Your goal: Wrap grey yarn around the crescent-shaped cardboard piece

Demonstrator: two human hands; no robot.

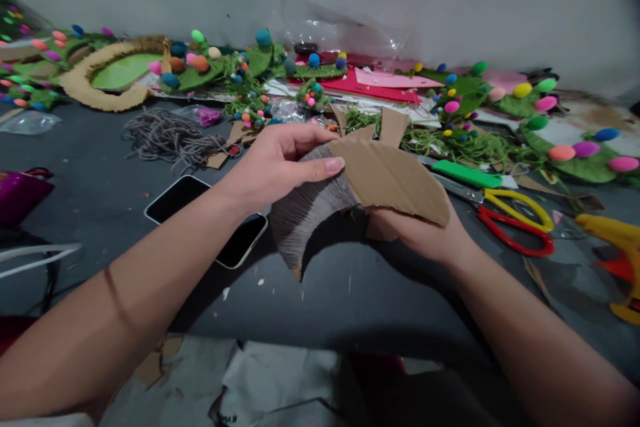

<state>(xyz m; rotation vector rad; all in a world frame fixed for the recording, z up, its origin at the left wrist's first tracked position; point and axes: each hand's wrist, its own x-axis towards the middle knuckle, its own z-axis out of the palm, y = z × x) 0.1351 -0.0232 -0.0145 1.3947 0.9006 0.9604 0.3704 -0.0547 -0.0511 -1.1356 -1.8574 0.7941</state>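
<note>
A curved cardboard piece (395, 180) is held up over the dark table (325, 307). Grey cord (305, 207) is wound tightly around its left part, while the right part shows bare brown cardboard. My left hand (280, 163) pinches the piece at the edge of the winding, thumb on top and fingers behind. Underneath the bare end, my right hand (425, 233) supports the cardboard; its fingers are mostly hidden behind it. Beyond my left wrist lies a loose tangle of grey cord (167, 137). A phone (243, 240) rests partly under my left forearm.
Scissors (520, 220) with red and yellow handles and a green-handled tool (467, 173) lie at right, near a yellow glue gun (610, 230). Green felt leaves with coloured balls (200, 63) line the back. A tan C-shaped piece (100, 97) sits at back left.
</note>
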